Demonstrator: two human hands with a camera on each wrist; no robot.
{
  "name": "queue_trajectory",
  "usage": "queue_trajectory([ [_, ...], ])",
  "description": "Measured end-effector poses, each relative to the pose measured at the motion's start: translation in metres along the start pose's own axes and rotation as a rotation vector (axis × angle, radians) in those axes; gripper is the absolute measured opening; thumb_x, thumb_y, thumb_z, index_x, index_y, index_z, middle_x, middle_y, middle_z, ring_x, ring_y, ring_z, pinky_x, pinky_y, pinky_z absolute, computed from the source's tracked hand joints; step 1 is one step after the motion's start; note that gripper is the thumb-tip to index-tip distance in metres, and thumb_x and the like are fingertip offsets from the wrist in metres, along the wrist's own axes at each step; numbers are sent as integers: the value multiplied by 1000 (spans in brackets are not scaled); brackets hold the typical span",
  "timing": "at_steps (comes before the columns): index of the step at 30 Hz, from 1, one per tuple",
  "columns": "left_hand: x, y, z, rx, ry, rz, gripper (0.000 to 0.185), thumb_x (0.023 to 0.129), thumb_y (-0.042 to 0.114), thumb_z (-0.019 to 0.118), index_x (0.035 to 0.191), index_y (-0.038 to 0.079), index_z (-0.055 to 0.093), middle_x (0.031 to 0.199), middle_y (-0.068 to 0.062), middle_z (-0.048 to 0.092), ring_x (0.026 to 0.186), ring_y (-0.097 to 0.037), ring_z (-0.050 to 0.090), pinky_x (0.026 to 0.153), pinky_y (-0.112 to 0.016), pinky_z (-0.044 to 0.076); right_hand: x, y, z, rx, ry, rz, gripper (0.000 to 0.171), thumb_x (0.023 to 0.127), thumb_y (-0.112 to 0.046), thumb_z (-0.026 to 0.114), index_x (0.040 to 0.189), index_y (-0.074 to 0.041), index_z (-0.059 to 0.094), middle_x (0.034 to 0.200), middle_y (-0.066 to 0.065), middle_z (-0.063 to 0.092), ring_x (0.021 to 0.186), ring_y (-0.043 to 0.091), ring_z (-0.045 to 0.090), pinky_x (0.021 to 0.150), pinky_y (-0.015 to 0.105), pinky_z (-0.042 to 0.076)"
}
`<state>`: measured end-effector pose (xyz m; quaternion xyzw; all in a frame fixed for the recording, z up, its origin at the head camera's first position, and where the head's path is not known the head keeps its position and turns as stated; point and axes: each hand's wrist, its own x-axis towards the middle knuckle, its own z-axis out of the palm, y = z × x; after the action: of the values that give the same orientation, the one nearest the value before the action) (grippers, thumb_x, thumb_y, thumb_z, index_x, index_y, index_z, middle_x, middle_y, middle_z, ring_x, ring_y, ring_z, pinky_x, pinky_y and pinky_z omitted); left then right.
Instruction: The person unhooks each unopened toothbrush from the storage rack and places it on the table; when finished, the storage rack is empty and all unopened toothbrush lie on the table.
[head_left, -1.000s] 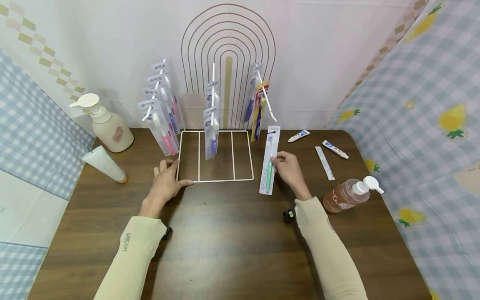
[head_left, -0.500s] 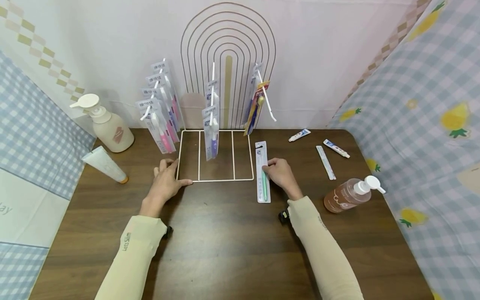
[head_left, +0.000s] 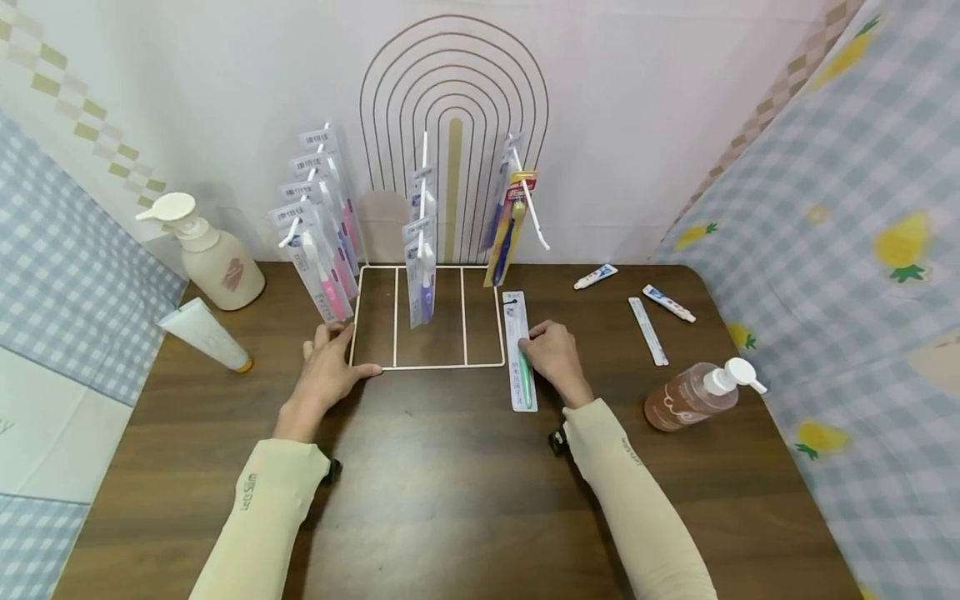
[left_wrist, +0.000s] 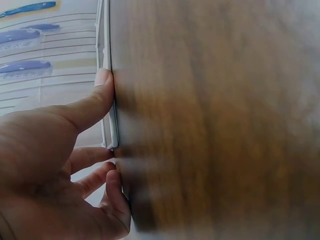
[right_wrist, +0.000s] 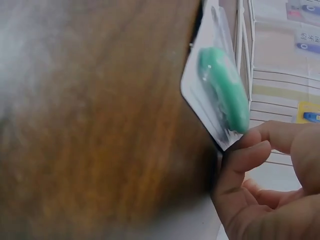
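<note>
A dark brown wooden table (head_left: 450, 500) with rounded far corners fills the lower part of the head view. Behind it stands a pale pinkish-white wall (head_left: 637, 125) printed with a brown arch of nested lines (head_left: 453, 83) and a tan checked band (head_left: 97, 133) at upper left. A blue-and-white checked cloth (head_left: 67, 250) hangs on the left side, and a blue checked cloth with yellow pineapples (head_left: 862, 208) on the right. The light is even and soft.
</note>
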<state>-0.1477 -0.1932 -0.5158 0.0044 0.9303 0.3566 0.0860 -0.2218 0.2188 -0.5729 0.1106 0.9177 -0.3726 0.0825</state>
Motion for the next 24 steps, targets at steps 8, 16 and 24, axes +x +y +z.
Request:
queue_trajectory([
  [8, 1, -2, 1, 14, -3, -4, 103, 99, 31, 90, 175, -9, 32, 176, -35, 29, 132, -57, 39, 116, -67, 37, -12, -8, -3, 88, -4, 33, 25, 101, -27, 81, 117, -8, 80, 94, 7, 80, 77, 18, 73, 65, 31, 58],
  [16, -1, 0, -3, 2, -12, -20, 106, 98, 36, 92, 176, -7, 34, 177, -34, 29, 132, -57, 38, 115, -66, 38, -11, -8, -2, 108, -13, 40, 23, 102, -27, 81, 117, -10, 78, 93, 6, 80, 76, 17, 74, 64, 30, 60],
  [24, 1, -3, 1, -11, -3, -11, 103, 100, 32, 89, 176, -7, 31, 179, -33, 26, 136, -57, 36, 117, -69, 39, -5, -3, 0, 113, -28, 46, 24, 103, -27, 82, 117, -8, 78, 96, 8, 82, 75, 19, 76, 63, 32, 61],
])
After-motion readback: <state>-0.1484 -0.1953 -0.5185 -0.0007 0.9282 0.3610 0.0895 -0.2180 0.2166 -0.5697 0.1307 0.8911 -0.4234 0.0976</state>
